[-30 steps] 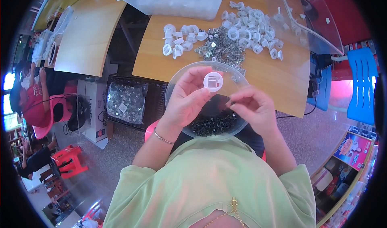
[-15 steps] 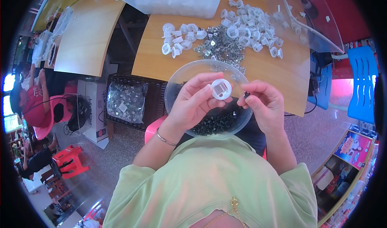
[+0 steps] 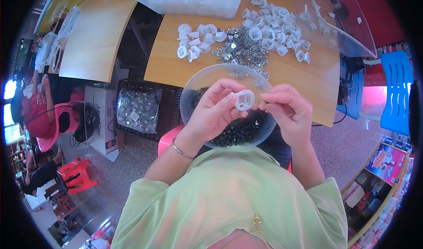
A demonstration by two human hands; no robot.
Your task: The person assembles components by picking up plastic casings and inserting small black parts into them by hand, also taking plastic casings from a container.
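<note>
A: Start with the packaging. A clear plastic bag of shiny metal pieces lies in a black crate on the floor, left of the table, with a small pale label square on its front. Beside the crate stands a white cardboard box with dark print on its side.

B: And lower right there's a bright, many-coloured carton, slanted by the lens. Top of the picture, a clear plastic tub holds white parts, and a clear lid lies on the table's right corner.

A: To the hands. The left hand has its thumb and fingers closed on a small white round plastic cap, holding it above the clear round bowl.

B: The cap is a flat disc with its face turned up toward the camera, a squarish recess showing in the middle. It's as wide one way as the other, so no long axis to call.

A: The right hand is pinched shut, fingertips pressed against the cap's right edge. Whether there's a small piece between those fingertips, I can't tell.

B: In the bowl, below the hands, lies a heap of small dark parts. Beyond it on the wooden table are a grey pile of metal clips and loose white caps scattered left and right of it
</note>
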